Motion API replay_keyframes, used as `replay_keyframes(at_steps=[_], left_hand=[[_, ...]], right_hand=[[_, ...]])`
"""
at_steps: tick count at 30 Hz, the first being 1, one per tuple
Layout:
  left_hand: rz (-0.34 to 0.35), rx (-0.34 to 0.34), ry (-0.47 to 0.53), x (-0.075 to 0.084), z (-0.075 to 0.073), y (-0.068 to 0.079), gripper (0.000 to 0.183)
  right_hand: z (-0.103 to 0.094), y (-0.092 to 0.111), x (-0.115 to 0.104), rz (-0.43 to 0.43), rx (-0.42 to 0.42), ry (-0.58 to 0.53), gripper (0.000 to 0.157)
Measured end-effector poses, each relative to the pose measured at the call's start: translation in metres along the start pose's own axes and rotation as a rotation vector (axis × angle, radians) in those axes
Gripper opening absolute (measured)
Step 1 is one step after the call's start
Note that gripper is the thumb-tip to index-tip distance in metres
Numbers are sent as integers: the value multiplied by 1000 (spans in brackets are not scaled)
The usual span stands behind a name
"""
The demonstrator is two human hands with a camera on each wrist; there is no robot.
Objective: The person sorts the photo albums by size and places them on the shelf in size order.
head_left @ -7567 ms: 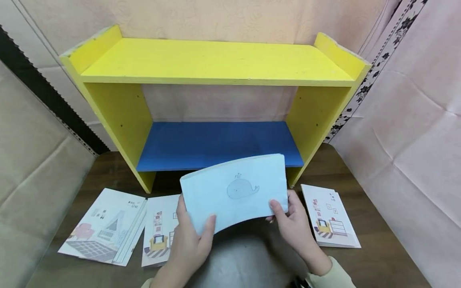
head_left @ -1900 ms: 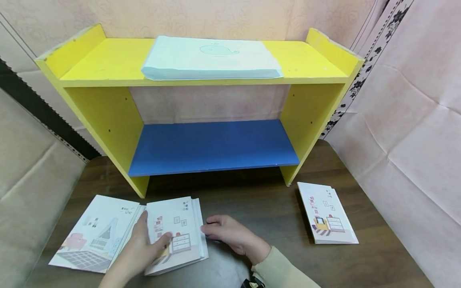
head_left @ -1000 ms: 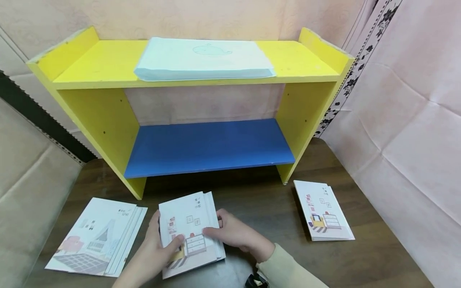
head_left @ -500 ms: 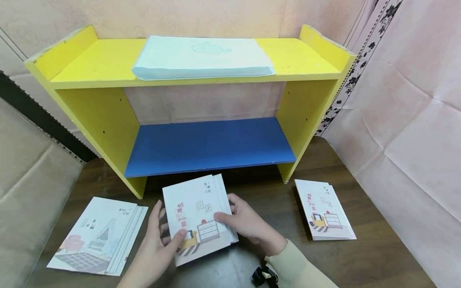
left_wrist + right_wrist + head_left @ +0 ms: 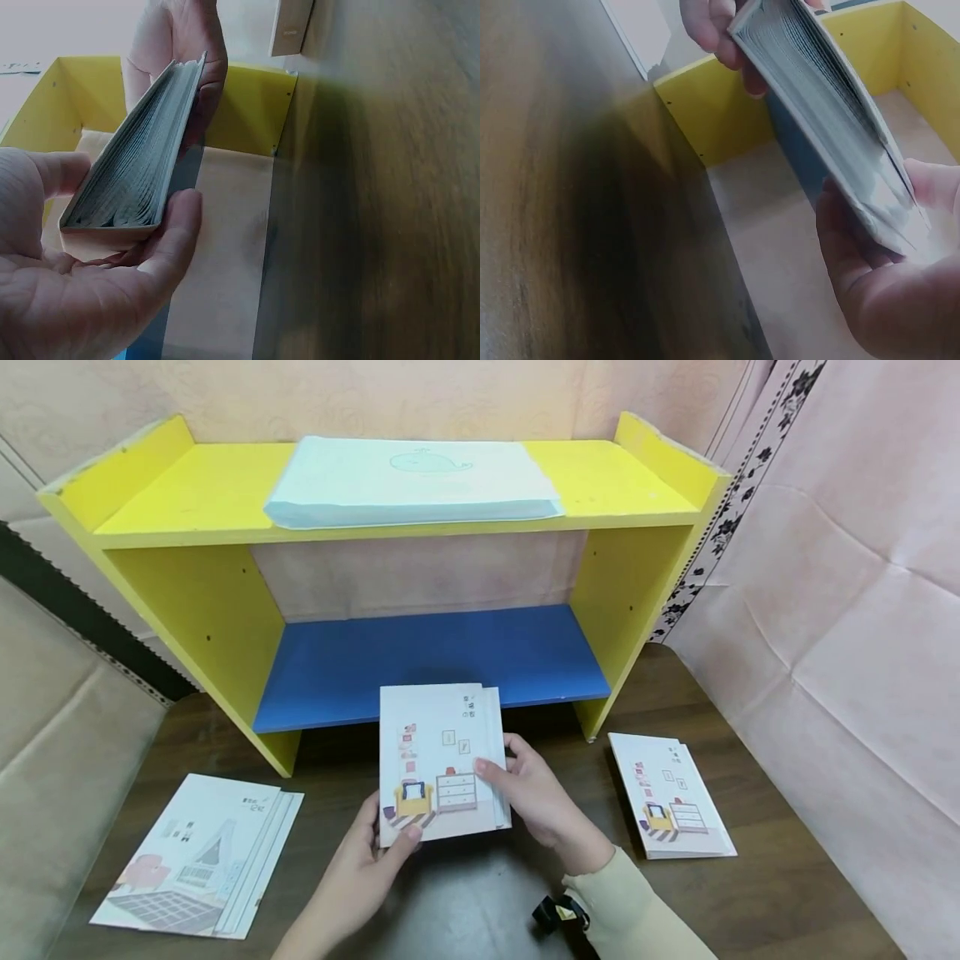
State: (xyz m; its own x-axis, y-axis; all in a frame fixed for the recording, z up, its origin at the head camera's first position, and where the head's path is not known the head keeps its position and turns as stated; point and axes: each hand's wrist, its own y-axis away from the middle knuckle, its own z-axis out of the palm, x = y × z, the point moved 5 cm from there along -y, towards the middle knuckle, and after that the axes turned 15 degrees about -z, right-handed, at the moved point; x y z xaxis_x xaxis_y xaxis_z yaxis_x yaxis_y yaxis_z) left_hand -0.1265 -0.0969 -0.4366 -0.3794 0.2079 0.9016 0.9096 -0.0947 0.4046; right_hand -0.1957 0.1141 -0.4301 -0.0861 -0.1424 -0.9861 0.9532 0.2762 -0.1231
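Note:
A white book (image 5: 431, 718) with a drawing of an armchair and a chest of drawers is held up before the blue lower shelf (image 5: 427, 652). My left hand (image 5: 352, 877) pinches its lower left corner, thumb on the cover. On the right edge, my right hand (image 5: 547, 802) grips it with the thumb in front. Many page edges of the book (image 5: 131, 169) show between its covers in the left wrist view. The fingers behind the book are partly hidden in the head view. A light blue folded sheet (image 5: 412, 485) with a whale drawing lies on the yellow top shelf (image 5: 217, 485).
White books (image 5: 187, 860) with a building drawing lie on the brown table (image 5: 780, 877) at the left. Another white book (image 5: 671, 797), with the armchair drawing, lies at the right. The yellow side panels (image 5: 202, 618) flank the blue shelf.
The light blue sheet has gone from both hands to the top shelf. Since then, both hands have taken the armchair book off the table, raised it rightward and turned it upright.

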Motion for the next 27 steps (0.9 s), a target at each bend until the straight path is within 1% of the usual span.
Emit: replay_keyframes(at_steps=[4, 8, 14, 17, 19, 22, 25, 27], left_hand=[[21, 8, 33, 3, 2, -3, 67], [49, 2, 85, 6, 4, -6, 63], [97, -39, 204, 12, 12, -7, 58], [103, -51, 260, 15, 15, -8, 57], [105, -49, 281, 16, 17, -11, 56], [110, -43, 299, 20, 20, -13, 55], [130, -35, 308, 24, 22, -16, 54], [144, -29, 314, 27, 23, -18, 55]], right_hand=[[-4, -1, -1, 8, 11, 9, 48], [-7, -2, 0, 12, 12, 17, 51], [-10, -1, -4, 11, 2, -8, 56], [-11, 1, -7, 9, 5, -9, 59], [-12, 2, -8, 9, 12, 12, 62], [-16, 5, -7, 8, 17, 73, 67], [-19, 7, -6, -5, -6, 128, 71], [-20, 9, -7, -16, -29, 142, 73]])
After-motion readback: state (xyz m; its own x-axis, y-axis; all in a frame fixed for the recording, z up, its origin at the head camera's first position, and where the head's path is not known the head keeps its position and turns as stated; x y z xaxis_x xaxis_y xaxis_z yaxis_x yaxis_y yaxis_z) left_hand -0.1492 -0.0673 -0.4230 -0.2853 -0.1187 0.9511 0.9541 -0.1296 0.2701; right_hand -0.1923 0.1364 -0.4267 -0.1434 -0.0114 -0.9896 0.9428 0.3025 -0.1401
